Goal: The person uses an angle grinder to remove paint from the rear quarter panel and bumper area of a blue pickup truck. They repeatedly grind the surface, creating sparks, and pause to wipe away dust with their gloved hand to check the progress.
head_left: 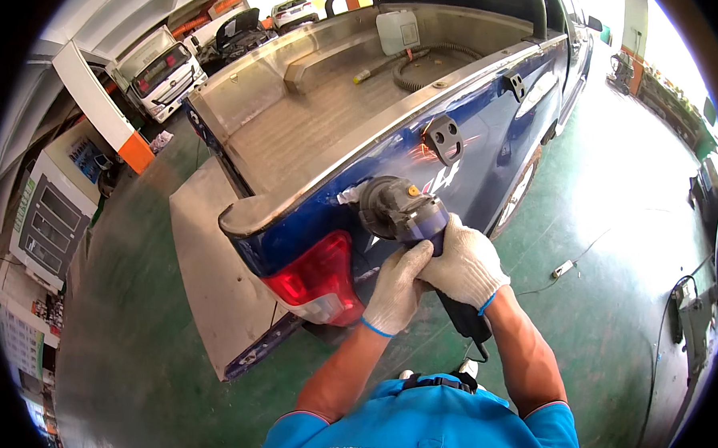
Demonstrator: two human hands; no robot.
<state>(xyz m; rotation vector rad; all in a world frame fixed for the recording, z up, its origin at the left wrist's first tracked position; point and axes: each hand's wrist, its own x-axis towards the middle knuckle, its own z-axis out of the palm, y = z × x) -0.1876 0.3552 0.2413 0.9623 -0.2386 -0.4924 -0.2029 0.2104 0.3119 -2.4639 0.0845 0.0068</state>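
Both my hands wear white knit gloves with blue cuffs and close around one angle grinder. My left hand grips it from the left, its thumb against my right hand, which wraps the body from the right. The head of the angle grinder is against or just over the blue side panel of a pickup truck, by a scraped patch; the exact contact is hidden. Left of my hands is a red and clear tail light. Beyond the grinder, a metal bracket sits on the panel, with thin orange streaks beside it.
The truck bed holds a corrugated hose and a white container. The tailgate hangs lowered at the left. A socket strip with its cord lies on the green floor at the right. A white truck stands far left.
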